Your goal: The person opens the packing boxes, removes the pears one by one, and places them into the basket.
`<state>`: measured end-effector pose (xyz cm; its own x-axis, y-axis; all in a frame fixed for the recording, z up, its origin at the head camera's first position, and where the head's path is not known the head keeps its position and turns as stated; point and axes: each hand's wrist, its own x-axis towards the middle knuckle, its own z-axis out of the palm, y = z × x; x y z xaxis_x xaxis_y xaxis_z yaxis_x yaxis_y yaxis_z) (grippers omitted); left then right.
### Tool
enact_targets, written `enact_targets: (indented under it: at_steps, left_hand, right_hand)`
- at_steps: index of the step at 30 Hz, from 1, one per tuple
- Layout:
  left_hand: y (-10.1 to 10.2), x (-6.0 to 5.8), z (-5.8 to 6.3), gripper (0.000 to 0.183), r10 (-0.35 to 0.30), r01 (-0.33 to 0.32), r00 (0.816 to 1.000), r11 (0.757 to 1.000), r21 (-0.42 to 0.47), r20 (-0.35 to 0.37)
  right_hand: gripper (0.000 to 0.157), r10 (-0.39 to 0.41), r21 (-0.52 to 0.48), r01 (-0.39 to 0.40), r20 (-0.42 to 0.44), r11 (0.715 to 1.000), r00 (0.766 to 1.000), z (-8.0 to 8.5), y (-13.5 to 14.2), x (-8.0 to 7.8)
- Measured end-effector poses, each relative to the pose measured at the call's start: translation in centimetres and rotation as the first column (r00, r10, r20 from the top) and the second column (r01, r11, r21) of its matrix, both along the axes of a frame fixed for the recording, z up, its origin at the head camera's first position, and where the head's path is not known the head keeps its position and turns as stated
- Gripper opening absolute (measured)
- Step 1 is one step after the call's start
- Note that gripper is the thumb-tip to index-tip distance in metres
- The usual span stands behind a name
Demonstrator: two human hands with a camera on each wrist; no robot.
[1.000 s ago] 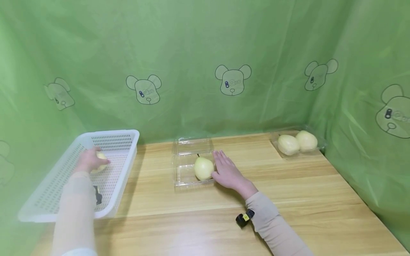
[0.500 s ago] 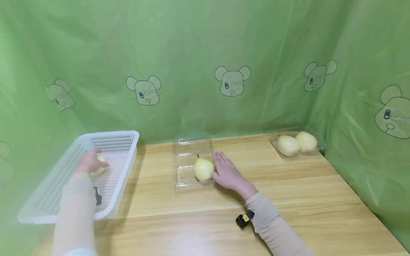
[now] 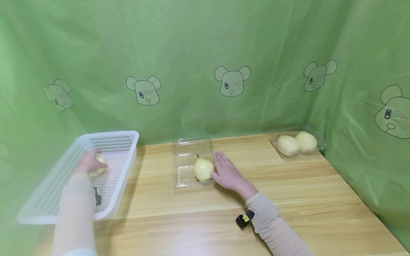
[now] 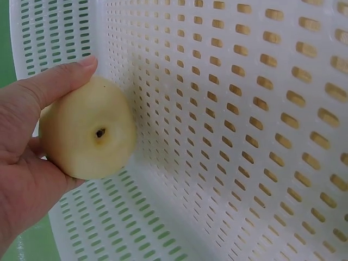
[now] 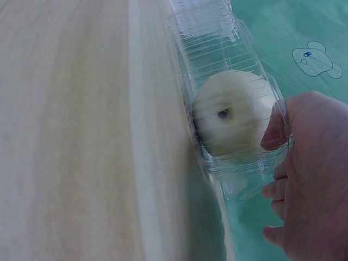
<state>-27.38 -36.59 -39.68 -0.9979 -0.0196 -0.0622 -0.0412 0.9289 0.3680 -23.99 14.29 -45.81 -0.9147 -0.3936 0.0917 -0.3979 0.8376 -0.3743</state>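
In the head view, my left hand reaches into the white plastic basket at the left. It grips a pale yellow pear, thumb on one side and fingers on the other; the pear's blossom end faces the left wrist camera. A clear plastic clamshell box stands mid-table with its lid folded back. One pear with its stem lies in the box's right half. My right hand rests with straight fingers along the box's right side. Its thumb reaches over the rim beside the pear.
At the back right of the wooden table, a clear pack holds two pears. A green curtain with bear prints hangs behind the table and along both sides. The basket's slatted walls surround my left hand.
My left hand, with the pear in its grip, has shifted very slightly left inside the basket. The right hand, the clamshell box and its pear stay where they were.
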Motion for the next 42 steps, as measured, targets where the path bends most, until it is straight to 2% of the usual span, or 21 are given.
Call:
enact_targets:
  at_steps: [5,11,18,22,29,35,42]
  left_hand:
    - [0.0,0.0,0.0,0.078,0.013,-0.013,1.0,1.0,0.016,0.013]
    - [0.0,-0.2,-0.2,0.073,0.041,-0.04,0.999,0.998,0.054,-0.013]
    - [-0.3,0.0,0.0,0.072,0.041,-0.039,0.999,0.995,0.09,-0.02]
    - [-0.9,0.0,0.1,0.072,0.034,-0.034,0.999,0.989,0.143,0.003]
    - [-1.6,0.3,0.4,0.072,0.016,-0.038,0.996,0.968,0.248,0.088]
    - [-1.5,0.4,0.9,0.073,0.023,-0.055,0.991,0.969,0.24,0.135]
    - [-1.4,0.7,1.3,0.073,0.019,-0.05,0.992,0.967,0.249,0.126]
  right_hand:
    - [0.08,-0.004,-0.006,0.004,0.004,1.0,1.0,0.1,0.0,0.0]
    - [0.08,-0.007,-0.015,0.007,0.004,1.0,1.0,0.1,0.0,0.0]
    - [0.08,-0.004,-0.019,0.004,0.005,1.0,1.0,0.2,0.1,0.1]
    - [0.08,-0.003,-0.024,0.003,0.002,1.0,1.0,0.3,0.1,0.1]
    - [0.079,-0.005,-0.023,0.005,0.012,1.0,1.0,0.2,0.0,0.2]
    - [0.079,-0.005,-0.024,0.005,0.014,1.0,1.0,0.1,0.1,0.1]
    - [0.079,-0.005,-0.029,0.005,0.008,1.0,1.0,0.0,0.1,0.0]
